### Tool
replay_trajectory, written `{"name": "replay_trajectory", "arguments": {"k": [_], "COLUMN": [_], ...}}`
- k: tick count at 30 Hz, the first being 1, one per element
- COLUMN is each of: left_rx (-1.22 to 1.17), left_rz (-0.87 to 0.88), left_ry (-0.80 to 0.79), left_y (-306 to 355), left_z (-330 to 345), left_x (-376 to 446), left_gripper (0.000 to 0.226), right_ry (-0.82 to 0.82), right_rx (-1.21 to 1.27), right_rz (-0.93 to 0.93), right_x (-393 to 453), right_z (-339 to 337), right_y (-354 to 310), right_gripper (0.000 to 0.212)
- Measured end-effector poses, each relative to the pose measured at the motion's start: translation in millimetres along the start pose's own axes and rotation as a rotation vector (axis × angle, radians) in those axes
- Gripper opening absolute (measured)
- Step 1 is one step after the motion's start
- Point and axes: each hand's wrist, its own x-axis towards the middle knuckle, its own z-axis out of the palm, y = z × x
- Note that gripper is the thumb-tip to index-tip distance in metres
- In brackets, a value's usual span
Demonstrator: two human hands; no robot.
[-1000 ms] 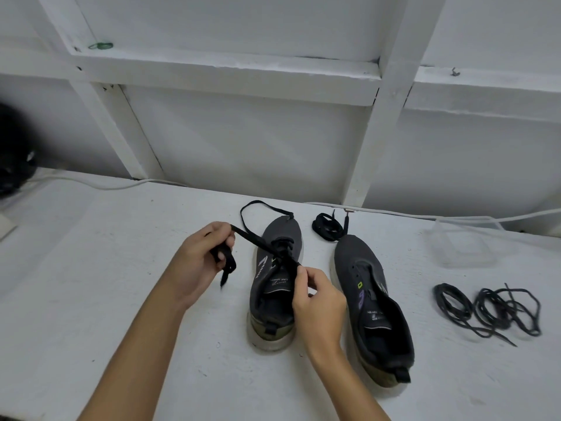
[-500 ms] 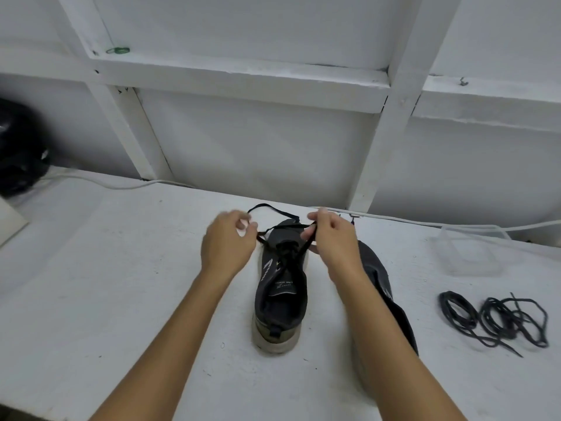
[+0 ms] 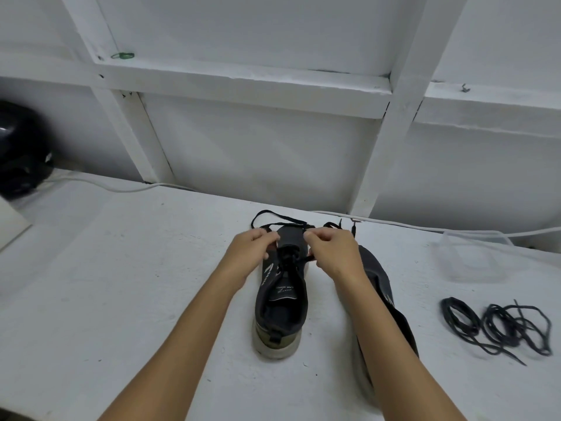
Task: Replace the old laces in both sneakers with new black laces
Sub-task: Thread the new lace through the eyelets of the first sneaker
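Item: your left hand (image 3: 252, 253) and right hand (image 3: 332, 253) each pinched an end of the black lace (image 3: 280, 216) over the left sneaker (image 3: 280, 302) standing mid-table (image 3: 121, 284), the second sneaker (image 3: 378, 278) just beside it.

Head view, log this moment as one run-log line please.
step: lacing left sneaker | left hand: pinches flat black lace | right hand: pinches lace | right sneaker: waiting | loose laces: on table

White table (image 3: 121, 268), white framed wall (image 3: 258, 153), soft even light
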Motion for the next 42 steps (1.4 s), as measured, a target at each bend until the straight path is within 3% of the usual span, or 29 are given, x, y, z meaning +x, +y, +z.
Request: {"name": "replay_trajectory", "arguments": {"k": [4, 6, 8, 13, 17, 21, 24, 26, 29, 31, 34, 37, 40, 42], "left_rx": [0.039, 0.076, 0.163, 0.467, 0.575, 0.55, 0.524, 0.527, 0.499, 0.497, 0.461, 0.394, 0.374, 0.372], "left_rz": [0.294, 0.345, 0.344, 0.258, 0.232, 0.206, 0.18, 0.174, 0.187, 0.217, 0.289, 0.385, 0.474, 0.512], "left_ry": [-0.058, -0.104, -0.126, -0.179, -0.251, -0.065, 0.044, 0.114, 0.181, 0.159, 0.113, 0.035, -0.046, -0.075], "left_y": [21, 28, 29, 12, -9, -23, -32, -35, -33, -30, -21, -5, 11, 18], "left_z": [-10, -13, -15, -25, -46, -77, -100, -111, -114, -109, -94, -75, -60, -56], "left_x": [-5, -6, -5, -11, -20, -26, -26, -27, -29, -31, -35, -42, -47, -48], "left_gripper": [0.019, 0.02, 0.025, 0.039, 0.032, 0.025, 0.026, 0.025, 0.022, 0.022, 0.019, 0.018, 0.016, 0.014], "right_ry": [-0.316, -0.435, -0.46, -0.397, -0.298, -0.079, 0.098, 0.241, 0.268, 0.256, 0.296, 0.014, -0.339, -0.425], "right_rx": [-0.163, -0.182, -0.167, -0.02, 0.131, 0.42, 0.624, 0.475, -0.292, -0.637, -0.587, -0.414, -0.392, -0.409], "right_rz": [-0.092, -0.151, -0.189, -0.088, 0.049, 0.284, 0.337, 0.323, 0.311, 0.305, 0.138, -0.152, -0.328, -0.373], "right_x": [-5, -10, -12, -12, -9, -1, 0, 1, 5, 1, -11, -23, -30, -26], "right_z": [5, 10, 11, -6, -28, -60, -91, -107, -121, -116, -90, -52, -17, -2], "right_y": [-6, -12, -14, -18, -15, -12, -7, 2, 24, 29, 12, -9, -31, -41], "right_gripper": [0.019, 0.018, 0.036, 0.027, 0.025, 0.019, 0.027, 0.026, 0.042, 0.052, 0.044, 0.027, 0.046, 0.026]}}
